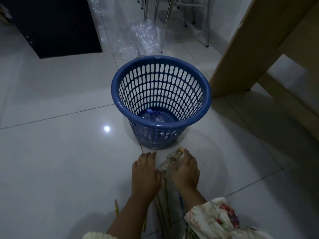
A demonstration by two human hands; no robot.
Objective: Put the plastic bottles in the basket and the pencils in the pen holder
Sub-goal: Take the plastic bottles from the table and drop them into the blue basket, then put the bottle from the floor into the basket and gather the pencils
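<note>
A blue slotted plastic basket (161, 61) stands on the white tiled floor ahead of me. Two clear bottles with blue caps (153, 116) lie in its bottom. In front of the basket my right hand (185, 171) is closed on a clear crumpled plastic bottle with a yellow cap (170, 160), low over the floor. My left hand (145, 175) hovers just left of that bottle, fingers apart, holding nothing. Several yellow-green pencils (162, 209) lie on the floor beneath and between my forearms, partly hidden. No pen holder is in view.
A wooden table leg (241, 54) stands right of the basket. Clear plastic wrap (143, 35) lies crumpled behind the basket. Metal chair legs (188, 16) are at the back. A dark cabinet (57, 26) fills the upper left.
</note>
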